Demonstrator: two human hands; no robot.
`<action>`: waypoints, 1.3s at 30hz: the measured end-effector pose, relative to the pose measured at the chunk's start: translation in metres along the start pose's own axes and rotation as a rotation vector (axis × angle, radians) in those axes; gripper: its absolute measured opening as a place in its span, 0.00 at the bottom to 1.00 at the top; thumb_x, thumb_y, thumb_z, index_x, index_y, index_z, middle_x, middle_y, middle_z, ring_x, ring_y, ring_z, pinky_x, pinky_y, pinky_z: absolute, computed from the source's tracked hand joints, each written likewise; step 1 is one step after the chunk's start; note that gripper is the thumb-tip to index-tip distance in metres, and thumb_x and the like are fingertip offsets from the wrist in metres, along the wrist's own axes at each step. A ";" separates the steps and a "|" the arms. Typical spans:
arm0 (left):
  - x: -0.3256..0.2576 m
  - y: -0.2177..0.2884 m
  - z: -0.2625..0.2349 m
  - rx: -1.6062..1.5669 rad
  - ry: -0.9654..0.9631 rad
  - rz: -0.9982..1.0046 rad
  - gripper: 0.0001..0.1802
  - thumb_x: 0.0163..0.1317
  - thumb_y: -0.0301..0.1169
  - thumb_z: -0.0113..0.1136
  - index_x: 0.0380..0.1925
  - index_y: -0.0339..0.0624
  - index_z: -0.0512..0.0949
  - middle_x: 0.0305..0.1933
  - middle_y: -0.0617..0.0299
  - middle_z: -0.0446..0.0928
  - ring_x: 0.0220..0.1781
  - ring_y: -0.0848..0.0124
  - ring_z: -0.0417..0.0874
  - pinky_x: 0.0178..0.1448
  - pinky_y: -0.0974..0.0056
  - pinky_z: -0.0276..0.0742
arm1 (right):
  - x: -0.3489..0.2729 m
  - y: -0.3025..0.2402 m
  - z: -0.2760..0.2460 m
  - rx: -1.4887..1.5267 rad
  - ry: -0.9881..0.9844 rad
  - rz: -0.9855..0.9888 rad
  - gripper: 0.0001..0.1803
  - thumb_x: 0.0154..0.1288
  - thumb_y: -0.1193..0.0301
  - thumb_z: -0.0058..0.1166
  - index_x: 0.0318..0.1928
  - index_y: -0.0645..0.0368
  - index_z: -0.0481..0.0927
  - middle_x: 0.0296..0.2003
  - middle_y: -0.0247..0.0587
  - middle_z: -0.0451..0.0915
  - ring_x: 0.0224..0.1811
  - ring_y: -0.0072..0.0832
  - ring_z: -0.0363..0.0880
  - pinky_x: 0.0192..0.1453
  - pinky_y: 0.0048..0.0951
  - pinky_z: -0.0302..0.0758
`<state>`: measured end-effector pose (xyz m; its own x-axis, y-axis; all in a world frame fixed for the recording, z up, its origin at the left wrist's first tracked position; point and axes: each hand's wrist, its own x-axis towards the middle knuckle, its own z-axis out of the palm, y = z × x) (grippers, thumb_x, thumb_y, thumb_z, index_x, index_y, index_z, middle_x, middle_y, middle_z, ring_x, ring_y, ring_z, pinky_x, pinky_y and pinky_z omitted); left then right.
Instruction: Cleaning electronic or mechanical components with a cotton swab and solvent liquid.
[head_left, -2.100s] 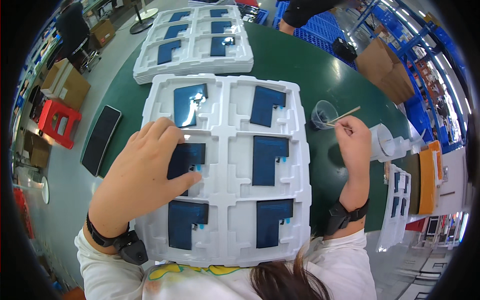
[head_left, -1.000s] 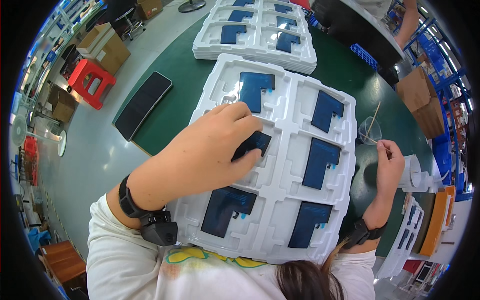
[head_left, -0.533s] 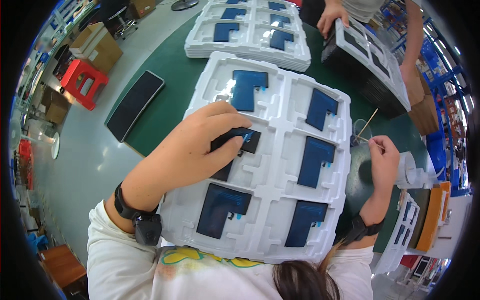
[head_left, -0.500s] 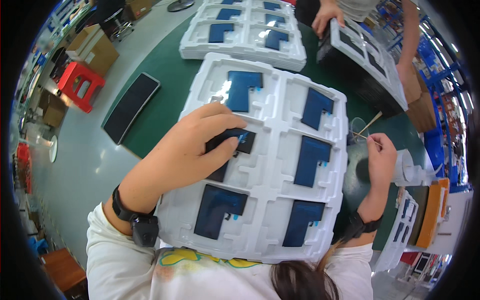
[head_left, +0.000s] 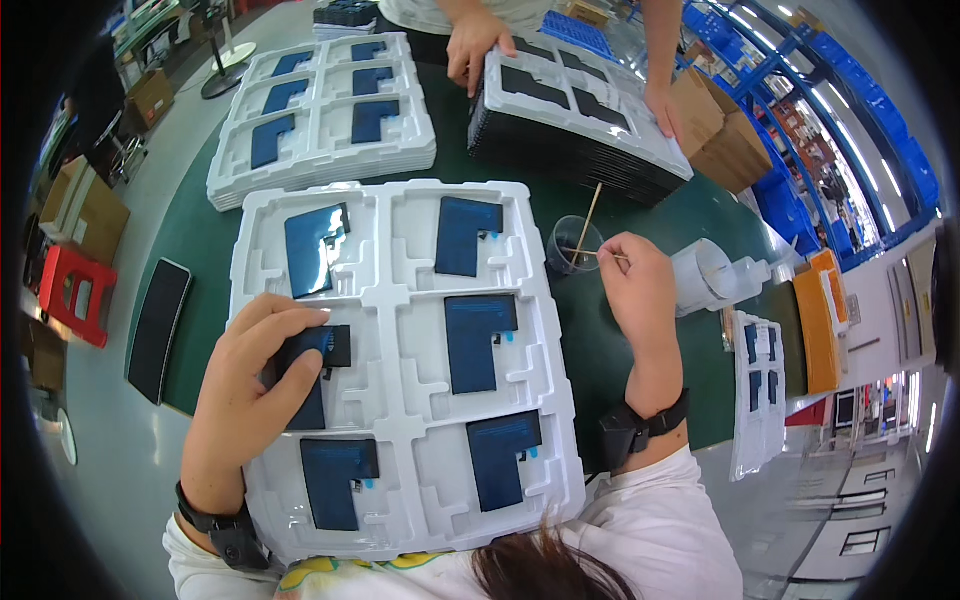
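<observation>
A white plastic tray (head_left: 388, 400) lies in front of me, each compartment holding a flat, dark blue, L-shaped piece that looks like a battery. My left hand (head_left: 250, 385) reaches over the middle-left compartment, thumb and fingers closed on the L-shaped battery (head_left: 308, 400) there and hiding part of it. My right hand (head_left: 642, 285), beyond the tray's right edge, pinches a thin wooden stick (head_left: 590, 252). The stick's far end reaches over or into a small clear cup (head_left: 556, 238); its tip is hard to make out. A second wooden stick (head_left: 592, 212) leans upright in the cup.
Stacked white trays (head_left: 330, 160) with similar pieces stand at the far left. A person's hands (head_left: 478, 45) rest on a tall tray stack (head_left: 580, 150) across the green table (head_left: 700, 370). A translucent bottle (head_left: 705, 277) lies right of my hand, near a smaller tray (head_left: 758, 400).
My view has swung rightward, so the tray and both hands appear farther left. My left hand remains on the battery, and my right hand still holds the stick at the cup.
</observation>
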<state>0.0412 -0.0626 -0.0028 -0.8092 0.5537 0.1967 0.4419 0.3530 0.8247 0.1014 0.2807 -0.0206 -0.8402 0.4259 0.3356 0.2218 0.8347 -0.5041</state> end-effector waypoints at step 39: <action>0.002 -0.004 -0.001 0.020 0.026 0.047 0.13 0.51 0.20 0.56 0.40 0.34 0.76 0.38 0.56 0.73 0.40 0.64 0.74 0.45 0.67 0.69 | -0.012 -0.003 -0.036 0.155 0.185 0.010 0.05 0.57 0.76 0.57 0.31 0.67 0.76 0.22 0.39 0.73 0.21 0.24 0.68 0.27 0.24 0.64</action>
<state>0.0379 -0.0637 -0.0053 -0.7971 0.5505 0.2483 0.4868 0.3423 0.8037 0.1290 0.2855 0.0056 -0.7304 0.5022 0.4630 0.1385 0.7726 -0.6195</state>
